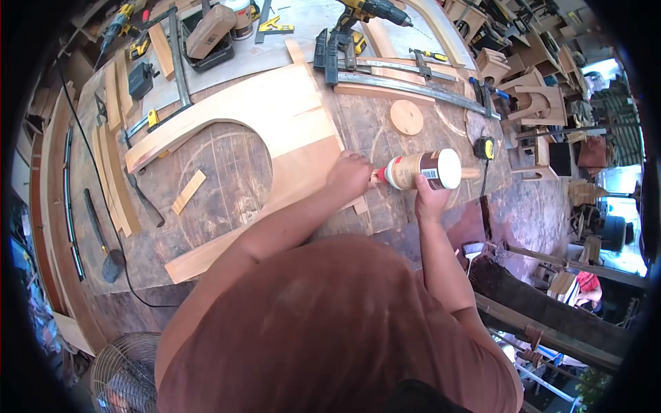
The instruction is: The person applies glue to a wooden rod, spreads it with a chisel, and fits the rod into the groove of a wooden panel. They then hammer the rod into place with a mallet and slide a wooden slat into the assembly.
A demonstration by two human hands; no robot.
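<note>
My right hand (432, 198) is wrapped round a glue bottle (407, 169), which lies tilted on its side with its white base to the right and its red nozzle (380, 175) pointing left. Close to that nozzle, my left hand (351, 175) is closed, its fingers pressed on the end of a narrow wooden strip (469, 173). The strip runs under the bottle and shows again on its right; the bottle hides its middle. Beside my left hand lies a large curved wooden panel (296, 103) with an arched cut-out. Whether glue is coming out is too small to tell.
On the worn workbench (227, 155) lie a round wooden disc (406, 117), a tape measure (485, 147) and bar clamps (413, 88). A cordless drill (365, 14) stands at the back. A chisel (144, 199) and a mallet (110, 265) are at the left, and a brush (472, 250) at the right edge.
</note>
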